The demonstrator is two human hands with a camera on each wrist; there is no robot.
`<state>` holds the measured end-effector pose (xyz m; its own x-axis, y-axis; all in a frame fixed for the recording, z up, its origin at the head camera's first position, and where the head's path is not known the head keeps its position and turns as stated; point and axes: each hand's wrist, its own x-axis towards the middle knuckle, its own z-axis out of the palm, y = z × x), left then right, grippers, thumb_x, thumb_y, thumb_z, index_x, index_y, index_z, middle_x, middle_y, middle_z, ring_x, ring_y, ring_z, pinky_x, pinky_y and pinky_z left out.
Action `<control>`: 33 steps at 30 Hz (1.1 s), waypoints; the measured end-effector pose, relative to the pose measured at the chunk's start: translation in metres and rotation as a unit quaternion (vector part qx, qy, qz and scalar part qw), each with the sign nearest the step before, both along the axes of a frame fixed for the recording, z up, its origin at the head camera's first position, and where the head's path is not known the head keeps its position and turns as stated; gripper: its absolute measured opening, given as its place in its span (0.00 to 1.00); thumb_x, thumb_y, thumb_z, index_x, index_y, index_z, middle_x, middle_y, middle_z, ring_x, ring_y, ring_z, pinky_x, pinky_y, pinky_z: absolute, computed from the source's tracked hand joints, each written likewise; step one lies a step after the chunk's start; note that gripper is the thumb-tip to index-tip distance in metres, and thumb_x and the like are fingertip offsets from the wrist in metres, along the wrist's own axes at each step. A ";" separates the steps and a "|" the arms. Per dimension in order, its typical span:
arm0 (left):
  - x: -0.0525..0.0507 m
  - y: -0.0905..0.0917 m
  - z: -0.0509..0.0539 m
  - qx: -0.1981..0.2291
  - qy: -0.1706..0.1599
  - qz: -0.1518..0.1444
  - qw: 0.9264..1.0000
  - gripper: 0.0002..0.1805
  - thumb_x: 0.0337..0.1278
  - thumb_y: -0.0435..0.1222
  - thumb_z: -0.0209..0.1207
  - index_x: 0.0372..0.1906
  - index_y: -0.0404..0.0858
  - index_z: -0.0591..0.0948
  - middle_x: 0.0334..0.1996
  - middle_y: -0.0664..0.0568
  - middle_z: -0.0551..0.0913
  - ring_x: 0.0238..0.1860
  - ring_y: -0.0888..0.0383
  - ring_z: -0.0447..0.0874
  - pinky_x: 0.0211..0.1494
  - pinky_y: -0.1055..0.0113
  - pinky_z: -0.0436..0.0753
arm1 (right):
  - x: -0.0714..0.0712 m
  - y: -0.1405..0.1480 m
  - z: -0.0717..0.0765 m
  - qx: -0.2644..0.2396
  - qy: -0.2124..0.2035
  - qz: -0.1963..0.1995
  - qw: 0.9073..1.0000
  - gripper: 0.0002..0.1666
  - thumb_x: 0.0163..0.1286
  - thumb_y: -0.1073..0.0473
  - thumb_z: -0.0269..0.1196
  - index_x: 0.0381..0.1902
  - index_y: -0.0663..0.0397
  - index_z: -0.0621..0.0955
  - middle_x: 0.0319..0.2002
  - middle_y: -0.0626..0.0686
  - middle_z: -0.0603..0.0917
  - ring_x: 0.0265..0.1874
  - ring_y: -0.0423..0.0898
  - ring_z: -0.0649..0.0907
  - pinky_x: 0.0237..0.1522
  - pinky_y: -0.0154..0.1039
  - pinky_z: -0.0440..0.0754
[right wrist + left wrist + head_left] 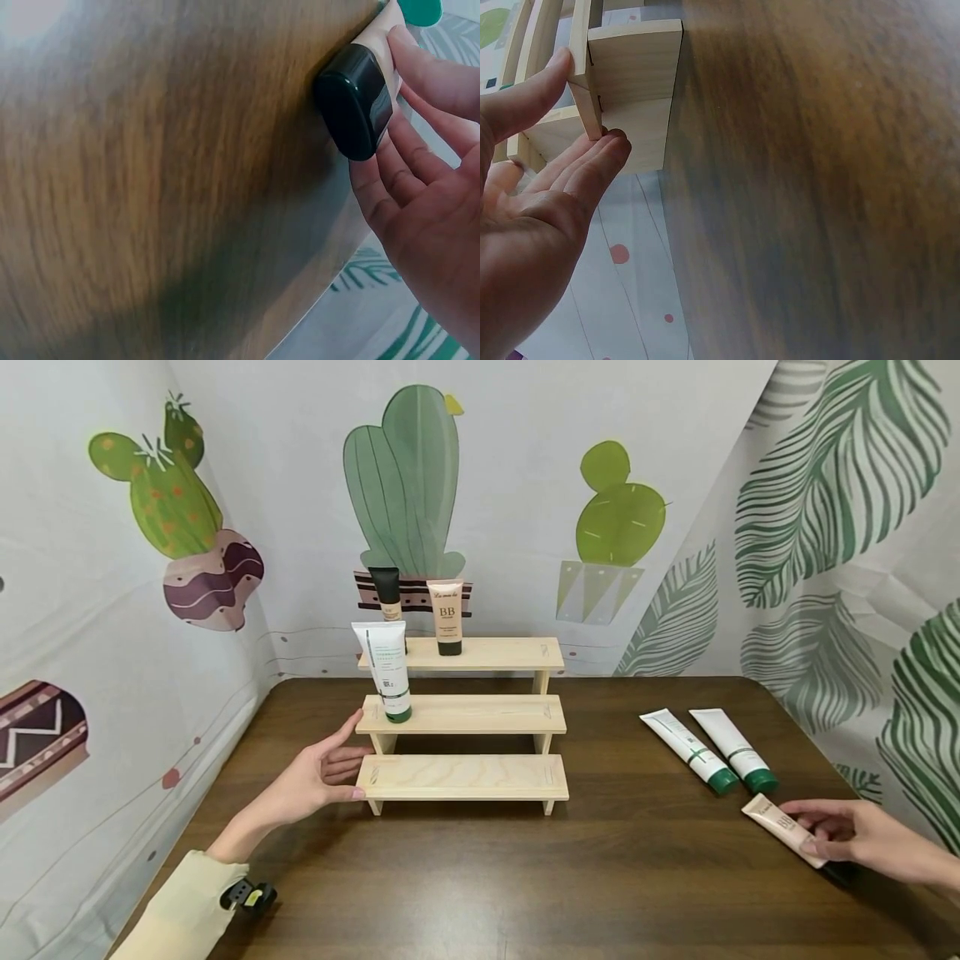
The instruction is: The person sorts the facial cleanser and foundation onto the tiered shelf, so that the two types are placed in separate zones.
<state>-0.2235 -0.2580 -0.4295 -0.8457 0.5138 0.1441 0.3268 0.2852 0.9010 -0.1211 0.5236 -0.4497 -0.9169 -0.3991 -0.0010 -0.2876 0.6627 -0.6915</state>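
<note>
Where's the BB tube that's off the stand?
In the head view, the BB tube is at right, in the right hand, near two white tubes.

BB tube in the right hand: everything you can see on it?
The BB tube has a pinkish-beige body, plastic-looking, with dark "BB" lettering, a flat end and a glossy black cap. It slants over the right side of the table, flat end up-left in the head view. The right hand grips it between thumb and fingers. Table contact is unclear.
</note>
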 end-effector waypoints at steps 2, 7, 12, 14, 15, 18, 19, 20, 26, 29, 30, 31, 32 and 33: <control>0.000 0.000 0.000 0.000 0.001 0.000 1.000 0.66 0.52 0.21 0.75 0.88 0.49 0.47 0.66 0.25 0.75 0.68 0.32 0.75 0.69 0.44 0.75 | -0.001 -0.003 -0.001 -0.004 0.010 0.012 1.000 0.28 0.67 0.75 0.69 0.62 0.47 0.85 0.42 0.37 0.85 0.35 0.36 0.83 0.30 0.32 0.81; 0.000 0.000 0.000 -0.003 0.003 0.001 1.000 0.66 0.52 0.21 0.75 0.88 0.49 0.47 0.66 0.25 0.75 0.68 0.32 0.75 0.69 0.45 0.75 | -0.004 -0.011 -0.002 -0.017 -0.002 0.031 0.999 0.26 0.68 0.74 0.68 0.63 0.61 0.82 0.42 0.40 0.85 0.36 0.38 0.84 0.30 0.33 0.81; 0.001 0.000 -0.001 -0.003 0.004 0.000 1.000 0.66 0.52 0.22 0.76 0.88 0.49 0.47 0.66 0.26 0.76 0.68 0.32 0.75 0.69 0.46 0.76 | -0.004 -0.016 0.000 -0.018 -0.014 0.032 0.999 0.26 0.69 0.74 0.67 0.64 0.61 0.82 0.41 0.42 0.85 0.35 0.40 0.84 0.29 0.34 0.81; 0.001 0.000 -0.001 -0.002 0.005 0.000 1.000 0.65 0.52 0.22 0.76 0.88 0.48 0.47 0.66 0.26 0.76 0.68 0.32 0.75 0.69 0.46 0.76 | -0.002 -0.016 0.001 -0.019 -0.009 0.029 0.999 0.28 0.69 0.75 0.67 0.64 0.49 0.84 0.40 0.42 0.85 0.34 0.40 0.85 0.29 0.33 0.82; 0.001 0.000 -0.001 -0.002 0.005 0.000 1.000 0.65 0.52 0.22 0.76 0.87 0.48 0.47 0.66 0.26 0.76 0.68 0.32 0.75 0.69 0.45 0.76 | -0.002 -0.016 0.002 -0.021 -0.010 0.029 0.999 0.30 0.69 0.75 0.66 0.63 0.42 0.84 0.40 0.42 0.85 0.34 0.39 0.85 0.29 0.33 0.82; 0.001 0.000 -0.001 -0.002 0.003 0.001 1.000 0.65 0.52 0.22 0.76 0.87 0.49 0.47 0.66 0.26 0.76 0.68 0.33 0.75 0.69 0.45 0.75 | -0.001 -0.016 0.003 -0.023 -0.007 0.033 0.999 0.37 0.69 0.76 0.65 0.62 0.27 0.83 0.39 0.42 0.85 0.33 0.39 0.85 0.28 0.32 0.83; 0.001 0.001 -0.001 -0.002 0.001 0.001 1.000 0.65 0.52 0.22 0.76 0.87 0.49 0.47 0.66 0.26 0.76 0.68 0.33 0.75 0.69 0.45 0.75 | -0.001 -0.017 0.004 -0.022 -0.009 0.033 0.999 0.38 0.69 0.76 0.65 0.61 0.24 0.82 0.38 0.42 0.86 0.33 0.38 0.85 0.28 0.32 0.82; 0.001 0.001 -0.001 -0.001 -0.001 0.001 1.000 0.65 0.52 0.22 0.76 0.87 0.49 0.47 0.66 0.26 0.76 0.68 0.33 0.75 0.69 0.44 0.75 | -0.001 -0.017 0.004 -0.021 -0.011 0.038 0.999 0.38 0.69 0.76 0.64 0.61 0.24 0.82 0.38 0.42 0.86 0.33 0.38 0.85 0.28 0.32 0.82; 0.001 0.001 0.000 0.004 -0.003 -0.002 1.000 0.65 0.52 0.21 0.75 0.87 0.48 0.47 0.66 0.25 0.76 0.68 0.32 0.75 0.69 0.43 0.74 | -0.005 -0.015 0.003 -0.022 -0.032 0.049 0.998 0.30 0.71 0.76 0.63 0.60 0.38 0.84 0.37 0.42 0.86 0.31 0.39 0.84 0.27 0.34 0.80; 0.001 0.000 0.000 0.005 -0.001 -0.002 1.000 0.65 0.52 0.21 0.75 0.87 0.48 0.47 0.66 0.25 0.76 0.68 0.32 0.75 0.69 0.43 0.74 | -0.008 -0.014 0.005 -0.026 -0.058 0.055 0.996 0.24 0.72 0.76 0.62 0.60 0.52 0.84 0.37 0.43 0.85 0.32 0.40 0.84 0.27 0.35 0.81; 0.001 0.000 0.000 0.006 0.000 -0.002 1.000 0.65 0.52 0.21 0.75 0.87 0.48 0.47 0.66 0.25 0.75 0.68 0.32 0.75 0.69 0.43 0.74 | -0.009 -0.013 0.005 -0.028 -0.067 0.057 0.996 0.22 0.72 0.76 0.62 0.60 0.58 0.83 0.37 0.44 0.86 0.32 0.40 0.84 0.27 0.35 0.81; 0.001 0.000 0.000 0.006 -0.001 -0.002 1.000 0.65 0.52 0.21 0.75 0.87 0.48 0.47 0.66 0.25 0.75 0.68 0.32 0.75 0.69 0.42 0.74 | -0.010 -0.013 0.006 -0.029 -0.075 0.058 0.995 0.20 0.72 0.76 0.61 0.60 0.63 0.82 0.38 0.44 0.86 0.32 0.41 0.85 0.27 0.35 0.81; 0.001 0.000 0.000 0.006 -0.001 -0.001 1.000 0.65 0.52 0.21 0.75 0.87 0.49 0.47 0.66 0.25 0.75 0.68 0.32 0.75 0.69 0.42 0.74 | -0.011 -0.013 0.007 -0.030 -0.082 0.059 0.994 0.19 0.72 0.76 0.61 0.60 0.68 0.81 0.38 0.44 0.85 0.32 0.41 0.85 0.28 0.36 0.82; 0.001 0.000 -0.001 0.006 -0.001 -0.001 1.000 0.65 0.52 0.21 0.75 0.87 0.49 0.47 0.66 0.25 0.75 0.68 0.32 0.75 0.69 0.42 0.74 | -0.012 -0.013 0.007 -0.032 -0.088 0.061 0.994 0.19 0.72 0.76 0.61 0.59 0.72 0.80 0.38 0.45 0.85 0.32 0.41 0.85 0.28 0.36 0.82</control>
<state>-0.2227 -0.2578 -0.4301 -0.8451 0.5134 0.1489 0.3253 0.2731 0.9053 -0.1330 0.5103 -0.4423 -0.8499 -0.5113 -0.1276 -0.2342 0.5833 -0.7777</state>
